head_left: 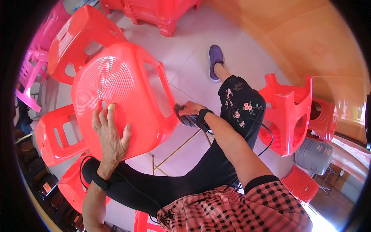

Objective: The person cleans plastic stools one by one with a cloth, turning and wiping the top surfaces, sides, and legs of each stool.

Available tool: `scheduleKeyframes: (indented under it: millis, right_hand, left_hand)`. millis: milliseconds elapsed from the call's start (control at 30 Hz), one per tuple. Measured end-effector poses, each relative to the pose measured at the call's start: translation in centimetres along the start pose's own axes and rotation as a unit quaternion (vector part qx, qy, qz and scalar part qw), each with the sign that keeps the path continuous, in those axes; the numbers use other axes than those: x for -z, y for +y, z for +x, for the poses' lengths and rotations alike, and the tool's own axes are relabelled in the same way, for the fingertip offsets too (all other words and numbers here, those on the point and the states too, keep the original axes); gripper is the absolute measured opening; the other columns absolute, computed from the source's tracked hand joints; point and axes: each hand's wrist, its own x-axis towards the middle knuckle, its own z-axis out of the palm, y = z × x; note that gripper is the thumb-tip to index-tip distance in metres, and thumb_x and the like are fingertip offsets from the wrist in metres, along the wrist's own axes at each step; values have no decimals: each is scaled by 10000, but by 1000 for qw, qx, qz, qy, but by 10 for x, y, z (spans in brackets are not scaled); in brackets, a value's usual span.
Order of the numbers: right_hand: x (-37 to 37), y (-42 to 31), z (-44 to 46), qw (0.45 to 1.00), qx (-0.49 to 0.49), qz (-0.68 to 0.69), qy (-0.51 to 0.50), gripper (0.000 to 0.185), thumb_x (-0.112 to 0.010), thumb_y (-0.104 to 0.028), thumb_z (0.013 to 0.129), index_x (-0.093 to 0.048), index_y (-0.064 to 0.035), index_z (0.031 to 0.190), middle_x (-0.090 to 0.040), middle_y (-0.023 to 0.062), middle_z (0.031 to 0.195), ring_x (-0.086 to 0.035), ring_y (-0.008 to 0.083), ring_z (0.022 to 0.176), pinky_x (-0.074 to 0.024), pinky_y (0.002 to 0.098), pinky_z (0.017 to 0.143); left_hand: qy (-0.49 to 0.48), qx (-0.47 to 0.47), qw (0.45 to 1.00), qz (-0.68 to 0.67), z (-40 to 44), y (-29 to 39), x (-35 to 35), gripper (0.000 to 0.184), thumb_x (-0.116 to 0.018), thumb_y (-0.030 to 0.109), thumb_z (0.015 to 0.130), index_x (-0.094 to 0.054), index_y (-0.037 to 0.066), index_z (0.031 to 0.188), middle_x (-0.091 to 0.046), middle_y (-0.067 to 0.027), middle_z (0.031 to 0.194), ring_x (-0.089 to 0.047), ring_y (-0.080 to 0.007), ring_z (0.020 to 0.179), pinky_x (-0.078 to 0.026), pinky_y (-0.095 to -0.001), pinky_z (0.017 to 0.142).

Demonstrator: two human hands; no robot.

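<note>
A red plastic stool with concentric rings on its seat stands tilted in front of me. My left hand lies on the seat with its fingers spread; one fingertip has a yellowish wrap. Beside the stool's right side, near the end of a leg, my right hand grips a dark, crumpled cloth. The cloth appears to touch the stool's edge, and part of it is hidden under the hand and wrist.
More red stools stand on the left, including one behind and one lower down. An upturned red stool is at my right, near grey stacked stools. Pink chairs line the far left. A stack of red stools stands ahead.
</note>
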Motion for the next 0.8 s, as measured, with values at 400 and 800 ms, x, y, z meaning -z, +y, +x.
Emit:
scheduleKeyframes:
  millis: [400, 800]
  right_hand:
    - [103, -54, 78, 986, 89, 30, 141, 504, -650, -441, 665, -684, 0, 908, -678, 178, 867, -656, 273, 806, -509, 378, 726]
    - [33, -29, 139, 968, 56, 95, 224, 673, -410, -517, 831, -597, 82, 1074, -582, 312, 1098, -531, 427, 1109, -385, 443, 960]
  left_hand:
    - [-42, 2, 999, 18, -4, 3, 4, 693, -601, 323, 782, -332, -6, 1330, -349, -248, 1292, -204, -439, 1290, -181, -546, 1039]
    - [-60, 18, 997, 34, -6, 5, 6, 714, -486, 496, 855, -324, 11, 1354, -356, -212, 1327, -194, -398, 1322, -148, -528, 1067]
